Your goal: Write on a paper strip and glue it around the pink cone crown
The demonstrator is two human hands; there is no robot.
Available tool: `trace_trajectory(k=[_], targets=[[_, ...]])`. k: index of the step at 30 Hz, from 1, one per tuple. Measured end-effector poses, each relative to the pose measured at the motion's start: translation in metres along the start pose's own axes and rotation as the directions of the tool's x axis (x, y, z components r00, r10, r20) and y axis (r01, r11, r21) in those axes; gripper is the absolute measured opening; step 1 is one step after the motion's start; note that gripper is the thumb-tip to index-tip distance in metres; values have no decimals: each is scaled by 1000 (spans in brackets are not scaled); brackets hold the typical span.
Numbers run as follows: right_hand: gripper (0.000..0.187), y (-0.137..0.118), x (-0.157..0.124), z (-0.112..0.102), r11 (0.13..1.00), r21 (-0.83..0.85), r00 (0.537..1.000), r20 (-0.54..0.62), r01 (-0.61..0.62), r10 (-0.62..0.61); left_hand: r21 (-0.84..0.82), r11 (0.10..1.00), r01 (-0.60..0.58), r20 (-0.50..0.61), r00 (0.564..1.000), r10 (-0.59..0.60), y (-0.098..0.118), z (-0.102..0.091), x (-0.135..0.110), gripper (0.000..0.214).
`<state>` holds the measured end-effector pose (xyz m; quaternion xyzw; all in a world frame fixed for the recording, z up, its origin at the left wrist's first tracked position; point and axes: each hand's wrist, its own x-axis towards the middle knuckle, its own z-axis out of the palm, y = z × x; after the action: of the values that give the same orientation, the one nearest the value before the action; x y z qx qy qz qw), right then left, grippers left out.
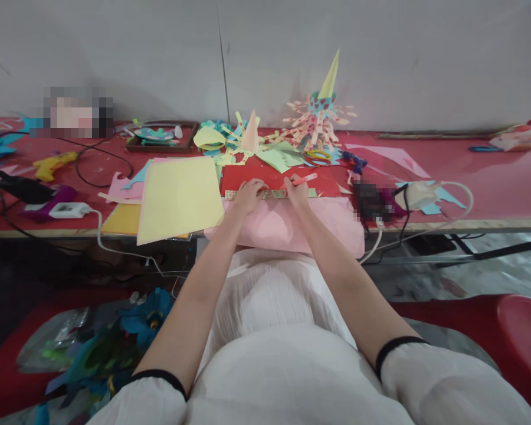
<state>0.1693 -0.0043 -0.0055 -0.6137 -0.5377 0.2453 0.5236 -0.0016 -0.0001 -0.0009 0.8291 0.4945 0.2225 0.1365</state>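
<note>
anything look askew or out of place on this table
Yes: the yellow sheet lies askew, its corner hanging past the table edge. The pink sheet droops over that edge, by the left hand pressing the ruler and the right hand gripping a pen. Cut scraps litter the back.

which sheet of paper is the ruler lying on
The red sheet, right under the ruler. The big yellow sheet lies apart to its left, and the pink sheet lies nearer the person's body.
</note>
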Motion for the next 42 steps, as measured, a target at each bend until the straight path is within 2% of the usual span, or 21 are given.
trace_trajectory(k=[18,42], targets=[[20,-2,-2,1,1000,4,1000,-4,-29,29,-23,1000,7,-14,1000,-7,5,-3,-1,25],[24,-6,-4,-1,1000,-13,1000,-30,-3,3,-16,1000,11,-27,1000,-11,3,-2,-1,26]])
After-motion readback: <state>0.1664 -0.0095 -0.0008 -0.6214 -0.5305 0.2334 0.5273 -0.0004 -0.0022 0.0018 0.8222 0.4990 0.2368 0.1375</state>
